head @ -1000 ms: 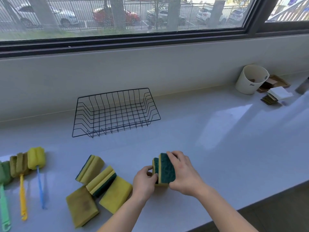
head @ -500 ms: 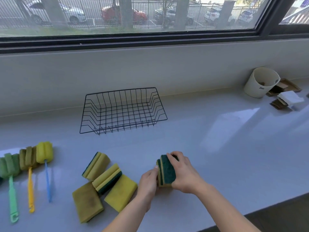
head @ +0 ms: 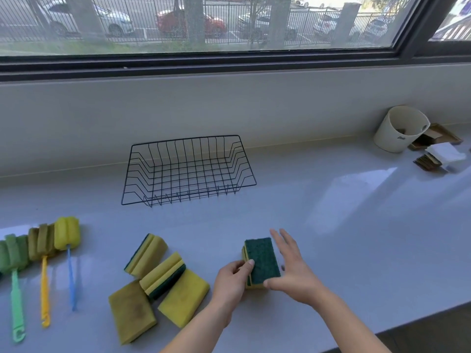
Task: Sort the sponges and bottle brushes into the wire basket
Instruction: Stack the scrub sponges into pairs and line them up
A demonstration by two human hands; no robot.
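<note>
Counter [head: 344, 225]: wire basket [head: 188, 171] by the wall; three bottle brushes [head: 40, 240] and four loose sponges [head: 163, 273] front-left. Green-topped sponge [head: 262, 261] front-centre, well short of the basket, pinched by left hand [head: 233, 280]; right hand [head: 294, 272] beside it, fingers straight and spread.

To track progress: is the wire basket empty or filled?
Empty: through the wire basket only bare counter shows.

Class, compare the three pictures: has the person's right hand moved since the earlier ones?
Yes. The right hand has uncurled off the green-topped sponge and shifted slightly rightward, judged against the wire basket.
</note>
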